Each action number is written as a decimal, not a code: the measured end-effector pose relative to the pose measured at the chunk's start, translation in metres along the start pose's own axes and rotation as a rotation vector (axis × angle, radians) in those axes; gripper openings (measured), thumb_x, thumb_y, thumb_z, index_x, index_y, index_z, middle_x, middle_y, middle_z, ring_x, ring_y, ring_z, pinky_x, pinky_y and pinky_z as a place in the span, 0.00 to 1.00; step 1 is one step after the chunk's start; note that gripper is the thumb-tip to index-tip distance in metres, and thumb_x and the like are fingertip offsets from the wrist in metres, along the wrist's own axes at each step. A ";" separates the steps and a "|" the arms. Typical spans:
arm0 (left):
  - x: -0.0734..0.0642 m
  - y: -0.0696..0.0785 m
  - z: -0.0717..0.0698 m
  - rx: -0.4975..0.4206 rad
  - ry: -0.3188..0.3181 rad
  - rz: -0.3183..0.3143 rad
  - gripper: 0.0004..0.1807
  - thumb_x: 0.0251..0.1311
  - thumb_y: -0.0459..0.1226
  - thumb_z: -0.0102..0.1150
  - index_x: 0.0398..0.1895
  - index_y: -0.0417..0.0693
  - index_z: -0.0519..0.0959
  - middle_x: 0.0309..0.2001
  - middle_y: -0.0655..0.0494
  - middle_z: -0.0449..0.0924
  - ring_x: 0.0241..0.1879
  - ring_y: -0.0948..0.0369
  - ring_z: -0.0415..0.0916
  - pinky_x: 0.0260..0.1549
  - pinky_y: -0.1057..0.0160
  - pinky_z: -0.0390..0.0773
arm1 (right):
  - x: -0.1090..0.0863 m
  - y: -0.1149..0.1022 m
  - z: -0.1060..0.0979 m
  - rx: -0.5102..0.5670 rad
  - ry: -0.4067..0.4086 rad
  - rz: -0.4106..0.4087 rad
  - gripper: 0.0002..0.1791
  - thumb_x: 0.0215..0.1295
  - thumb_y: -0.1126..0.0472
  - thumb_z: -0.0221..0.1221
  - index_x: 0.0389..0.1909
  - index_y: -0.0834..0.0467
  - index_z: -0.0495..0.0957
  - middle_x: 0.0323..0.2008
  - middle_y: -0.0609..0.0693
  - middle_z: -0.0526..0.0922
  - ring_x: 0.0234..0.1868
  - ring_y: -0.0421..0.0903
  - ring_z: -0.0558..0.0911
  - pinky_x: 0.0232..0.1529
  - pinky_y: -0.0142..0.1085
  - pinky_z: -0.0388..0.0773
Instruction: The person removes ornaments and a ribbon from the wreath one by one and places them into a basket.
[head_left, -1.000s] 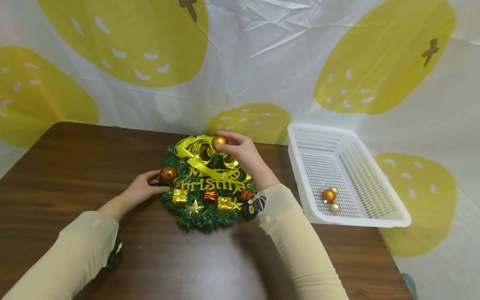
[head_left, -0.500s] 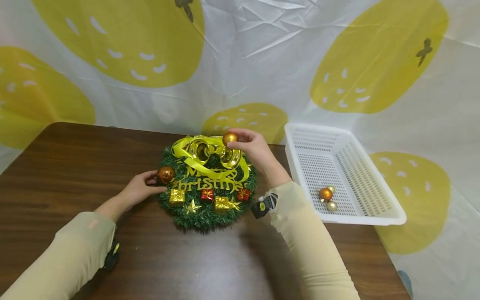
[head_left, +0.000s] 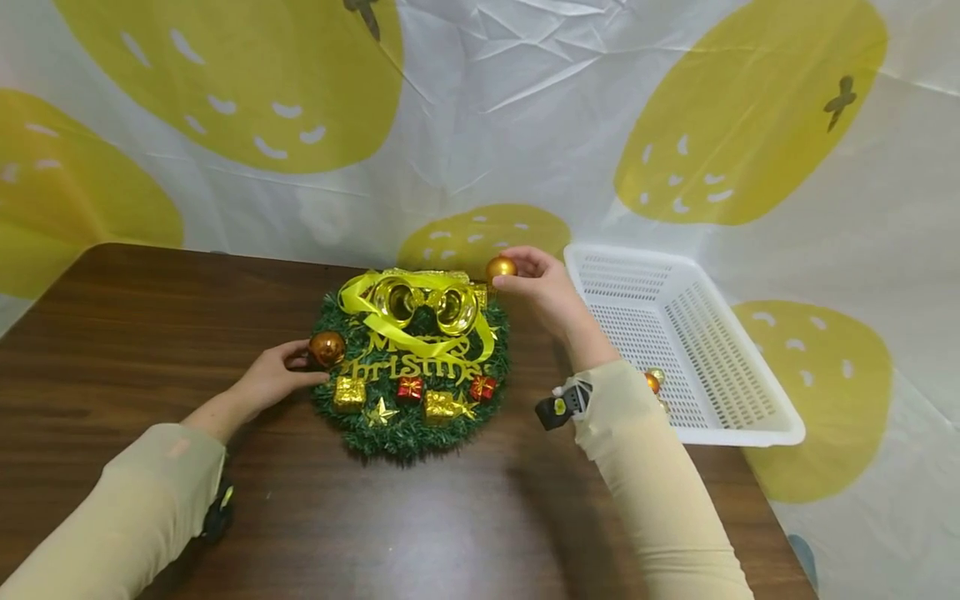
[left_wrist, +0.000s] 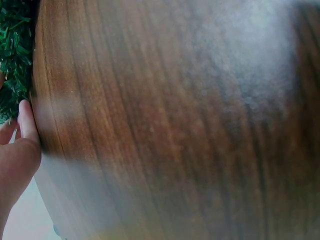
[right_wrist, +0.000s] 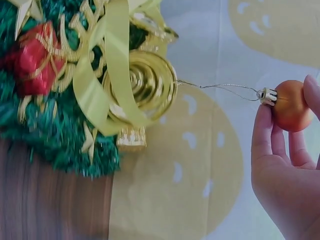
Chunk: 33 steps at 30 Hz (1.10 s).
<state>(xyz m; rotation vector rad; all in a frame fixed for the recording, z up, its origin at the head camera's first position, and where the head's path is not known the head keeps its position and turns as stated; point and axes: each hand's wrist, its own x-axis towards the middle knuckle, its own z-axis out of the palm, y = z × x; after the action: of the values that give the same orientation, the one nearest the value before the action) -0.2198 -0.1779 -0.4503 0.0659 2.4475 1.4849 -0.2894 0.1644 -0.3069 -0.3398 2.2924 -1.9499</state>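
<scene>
Dark wood-grain table (head_left: pixel 300 517), glossy patch nearer the wearer than the wreath. Behind wreath: creased white cloth (head_left: pixel 487 158) printed with yellow fruit shapes.

Landmark = wreath (head_left: pixel 405 442), round, bristly green tinsel, lying on the table.

Right hand (head_left: pixel 555 296): grasping orange bauble (head_left: pixel 501 268) between thumb and fingers, just off the wreath's far right edge. Bauble is a satin-finish sphere with a ribbed metallic cap (right_wrist: pixel 268 96). Thin twisted cord (right_wrist: pixel 220 86) loops from cap toward wreath; its far end meets the bell's edge in the right wrist view, can't tell if tied there.

Left hand (head_left: pixel 270 379): at wreath's left edge, fingers and thumb slightly parted beside glossy brown bauble (head_left: pixel 327 348). Fingertip against the tinsel; can't tell if it's pinching anything.

On wreath: shiny gold flared bells (head_left: pixel 455 310) at far side, flat satin yellow ribbon (head_left: pixel 401 335) draped below them, gold cutout lettering (head_left: pixel 408 367) across the middle. Nearer edge: crinkled gold foil box (head_left: pixel 349 392), red box (head_left: pixel 410 389), faceted gold star (head_left: pixel 382 413).

Right of wreath: white perforated plastic basket (head_left: pixel 735 436), small baubles (head_left: pixel 652 382) inside, partly hidden by sleeve (head_left: pixel 660 492).
</scene>
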 end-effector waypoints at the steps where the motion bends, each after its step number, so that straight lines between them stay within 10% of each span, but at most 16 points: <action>1: 0.000 0.000 0.000 0.000 -0.001 0.000 0.45 0.60 0.43 0.59 0.71 0.30 0.47 0.66 0.26 0.54 0.65 0.37 0.56 0.60 0.41 0.64 | -0.001 0.000 -0.003 0.004 0.004 -0.002 0.21 0.55 0.77 0.58 0.52 0.68 0.71 0.33 0.39 0.79 0.36 0.35 0.78 0.40 0.23 0.76; 15: 0.000 -0.002 0.001 -0.010 0.007 0.009 0.45 0.59 0.43 0.60 0.71 0.30 0.49 0.66 0.27 0.55 0.64 0.37 0.57 0.61 0.41 0.64 | -0.013 -0.010 -0.064 0.119 0.054 -0.022 0.19 0.59 0.78 0.53 0.37 0.50 0.78 0.32 0.41 0.80 0.36 0.35 0.78 0.40 0.21 0.77; 33: 0.001 -0.003 -0.001 -0.008 -0.006 0.022 0.45 0.60 0.43 0.59 0.71 0.30 0.48 0.66 0.27 0.54 0.65 0.37 0.56 0.61 0.41 0.64 | -0.032 -0.002 -0.124 0.205 0.122 -0.054 0.19 0.60 0.79 0.52 0.33 0.51 0.82 0.28 0.43 0.81 0.31 0.35 0.79 0.36 0.23 0.78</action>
<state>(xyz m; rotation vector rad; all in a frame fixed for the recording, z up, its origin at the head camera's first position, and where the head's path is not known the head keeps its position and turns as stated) -0.2210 -0.1795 -0.4527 0.0951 2.4433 1.5018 -0.2870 0.2908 -0.2859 -0.2712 2.1461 -2.2670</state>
